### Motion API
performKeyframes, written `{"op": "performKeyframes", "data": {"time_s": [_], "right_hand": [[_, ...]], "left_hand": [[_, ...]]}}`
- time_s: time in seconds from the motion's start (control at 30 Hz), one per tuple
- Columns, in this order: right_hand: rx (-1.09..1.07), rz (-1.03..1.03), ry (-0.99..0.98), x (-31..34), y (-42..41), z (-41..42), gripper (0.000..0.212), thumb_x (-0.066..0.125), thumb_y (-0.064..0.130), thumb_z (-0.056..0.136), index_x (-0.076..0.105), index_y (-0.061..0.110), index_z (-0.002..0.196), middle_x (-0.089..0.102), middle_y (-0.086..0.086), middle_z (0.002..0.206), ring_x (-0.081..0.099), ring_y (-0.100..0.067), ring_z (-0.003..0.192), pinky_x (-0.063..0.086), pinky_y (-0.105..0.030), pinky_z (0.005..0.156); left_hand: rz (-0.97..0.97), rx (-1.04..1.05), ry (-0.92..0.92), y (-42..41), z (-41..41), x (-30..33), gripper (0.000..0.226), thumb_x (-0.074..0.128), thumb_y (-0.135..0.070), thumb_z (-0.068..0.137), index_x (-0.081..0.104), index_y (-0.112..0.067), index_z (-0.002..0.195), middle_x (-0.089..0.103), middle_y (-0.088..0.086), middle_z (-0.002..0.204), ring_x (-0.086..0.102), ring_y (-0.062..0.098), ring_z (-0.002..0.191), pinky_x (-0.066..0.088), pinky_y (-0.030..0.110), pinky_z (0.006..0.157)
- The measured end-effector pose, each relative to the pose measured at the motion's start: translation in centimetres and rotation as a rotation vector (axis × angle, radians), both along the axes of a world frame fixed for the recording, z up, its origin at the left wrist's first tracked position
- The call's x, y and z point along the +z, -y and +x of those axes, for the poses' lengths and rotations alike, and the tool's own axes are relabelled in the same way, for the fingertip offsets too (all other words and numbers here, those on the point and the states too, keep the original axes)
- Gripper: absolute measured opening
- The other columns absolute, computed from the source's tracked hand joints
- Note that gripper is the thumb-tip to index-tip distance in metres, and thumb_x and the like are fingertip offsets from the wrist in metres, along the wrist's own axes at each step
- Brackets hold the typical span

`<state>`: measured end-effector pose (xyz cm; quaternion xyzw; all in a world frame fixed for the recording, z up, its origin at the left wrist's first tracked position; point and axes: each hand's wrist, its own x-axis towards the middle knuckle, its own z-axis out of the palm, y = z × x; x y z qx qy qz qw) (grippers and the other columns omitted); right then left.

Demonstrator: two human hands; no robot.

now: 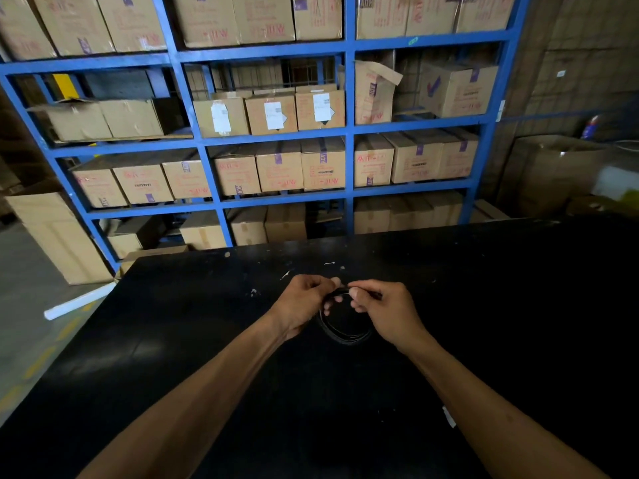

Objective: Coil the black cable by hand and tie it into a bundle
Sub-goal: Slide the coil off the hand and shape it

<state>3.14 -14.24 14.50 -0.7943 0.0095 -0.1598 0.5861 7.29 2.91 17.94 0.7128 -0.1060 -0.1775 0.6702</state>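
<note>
Two bare hands meeting above the matte black counter (207, 340), left hand (304, 305) and right hand (387, 309) both pinching the top of the thin black coiled cable (342, 331), loops hanging below between them

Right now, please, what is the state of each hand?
Left hand: closed, pinching the top of the coiled black cable.
Right hand: closed, pinching the same cable top; whether it holds a tie cannot be told.
</note>
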Motion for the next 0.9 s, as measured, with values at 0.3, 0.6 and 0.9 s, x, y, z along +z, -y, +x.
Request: {"op": "performKeyframes", "data": {"time_s": [0.3,0.6,0.9], "right_hand": [[-0.153,0.060,-0.086,-1.0,1.4,1.1,0.019,0.068,0.003,0.092,0.080,0.014,0.103,0.076,0.004,0.084,0.072,0.000,0.067,0.061,-0.020,0.065],[-0.171,0.194,-0.297,-4.2,3.6,0.2,0.015,0.068,0.004,0.093,0.078,0.011,0.102,0.076,-0.001,0.085,0.075,-0.005,0.068,0.059,-0.017,0.061],[-0.144,0.175,-0.532,-8.9,8.7,-1.6,0.020,0.063,0.025,0.096,0.079,0.014,0.095,0.079,-0.005,0.084,0.076,-0.019,0.084,0.061,-0.034,0.080]], "left_hand": [[0.162,-0.007,0.249,1.5,0.0,-1.0,0.016,0.068,-0.006,0.093,0.077,-0.009,0.106,0.072,0.018,0.087,0.060,0.014,0.068,0.053,0.023,0.064],[0.195,0.126,0.225,5.6,0.0,-6.5,0.016,0.067,-0.005,0.093,0.080,-0.013,0.094,0.076,0.000,0.089,0.070,0.009,0.083,0.055,0.019,0.075],[0.206,0.117,0.001,10.0,-0.2,-13.1,0.022,0.067,-0.008,0.093,0.078,-0.022,0.081,0.075,-0.002,0.073,0.068,0.004,0.063,0.052,0.015,0.056]]}}
